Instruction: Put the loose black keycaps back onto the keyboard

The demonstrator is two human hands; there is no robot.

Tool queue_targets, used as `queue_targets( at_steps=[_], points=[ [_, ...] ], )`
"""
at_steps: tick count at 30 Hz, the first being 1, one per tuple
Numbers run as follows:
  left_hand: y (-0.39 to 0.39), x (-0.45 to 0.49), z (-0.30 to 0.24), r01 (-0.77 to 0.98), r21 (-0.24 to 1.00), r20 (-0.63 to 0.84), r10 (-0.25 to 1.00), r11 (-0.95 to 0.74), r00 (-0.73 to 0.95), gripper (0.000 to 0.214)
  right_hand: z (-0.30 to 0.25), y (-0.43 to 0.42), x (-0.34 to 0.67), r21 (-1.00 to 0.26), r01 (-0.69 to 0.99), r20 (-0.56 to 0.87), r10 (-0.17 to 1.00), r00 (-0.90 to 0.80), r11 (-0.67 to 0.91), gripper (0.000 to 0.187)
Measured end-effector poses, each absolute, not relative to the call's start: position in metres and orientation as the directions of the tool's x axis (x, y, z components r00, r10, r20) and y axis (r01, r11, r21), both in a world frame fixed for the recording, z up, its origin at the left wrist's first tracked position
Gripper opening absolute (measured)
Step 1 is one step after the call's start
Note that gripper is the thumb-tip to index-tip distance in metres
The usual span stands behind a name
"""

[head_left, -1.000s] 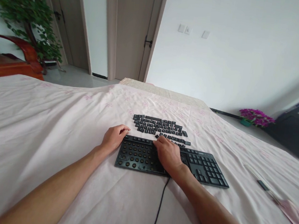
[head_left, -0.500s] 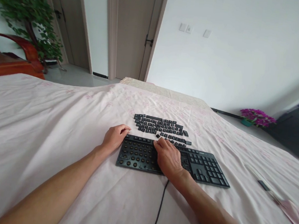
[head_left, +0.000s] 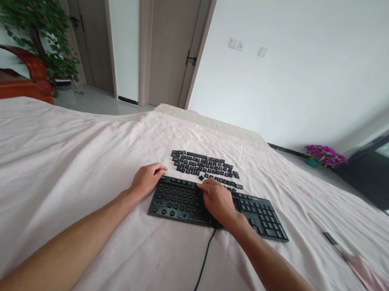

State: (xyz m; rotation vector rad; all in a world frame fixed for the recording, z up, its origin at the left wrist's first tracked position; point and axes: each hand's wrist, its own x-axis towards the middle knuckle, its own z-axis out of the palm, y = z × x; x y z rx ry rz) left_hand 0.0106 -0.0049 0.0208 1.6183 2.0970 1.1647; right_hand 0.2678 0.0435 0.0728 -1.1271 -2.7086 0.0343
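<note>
A black keyboard lies on the pale bedsheet. Many keys are off its left and middle part, where rows of round mounts show; the number pad at the right still has its keys. My left hand is closed at the keyboard's far left corner, thumb and finger against the edge. Over the middle, my right hand is bent with its fingertips at the top row of keys; what they pinch or press is hidden. Loose keycaps lie in rows just beyond, and a single keycap sits near the right fingertips.
The keyboard's cable runs toward me between my arms. A thin tool with a dark band and a pink cloth lie at the right on the flowered sheet. A wooden chair stands far left.
The camera view has shifted slightly, moving the keyboard a little left in the picture. Both hands keep nearly the same places on the keyboard.
</note>
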Motion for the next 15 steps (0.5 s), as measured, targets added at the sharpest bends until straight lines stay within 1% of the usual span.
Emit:
queue_targets(
  at_steps=[2,4,6,9,11,13,15],
  points=[
    [-0.005,0.011,0.021,0.696,0.715,0.262,0.897,0.067,-0.356,0.024,0.071,0.051,0.271,-0.215,0.696,0.197,0.728,-0.657,0.685,0.035],
    [-0.005,0.011,0.022,0.691,0.720,0.260,0.896,0.068,-0.359,0.024,0.068,0.060,0.272,-0.274,0.689,0.206,0.741,-0.639,0.670,0.034],
    [-0.004,0.010,0.021,0.688,0.723,0.265,0.895,0.063,-0.359,0.024,0.067,0.071,0.273,-0.309,0.699,0.238,0.764,-0.600,0.645,0.031],
    [-0.003,0.010,0.021,0.688,0.724,0.270,0.894,0.057,-0.358,0.024,0.067,0.092,0.273,-0.338,0.755,0.290,0.825,-0.485,0.562,0.026],
    [-0.002,0.010,0.020,0.684,0.727,0.261,0.895,0.066,-0.363,0.024,0.068,0.104,0.274,-0.368,0.775,0.282,0.856,-0.433,0.513,0.022],
    [-0.001,0.011,0.020,0.677,0.732,0.244,0.895,0.082,-0.372,0.024,0.068,0.109,0.274,-0.426,0.749,0.254,0.862,-0.439,0.507,0.019],
    [-0.001,0.011,0.021,0.673,0.734,0.235,0.896,0.090,-0.377,0.024,0.067,0.107,0.273,-0.484,0.695,0.241,0.844,-0.479,0.533,0.019]
  ],
)
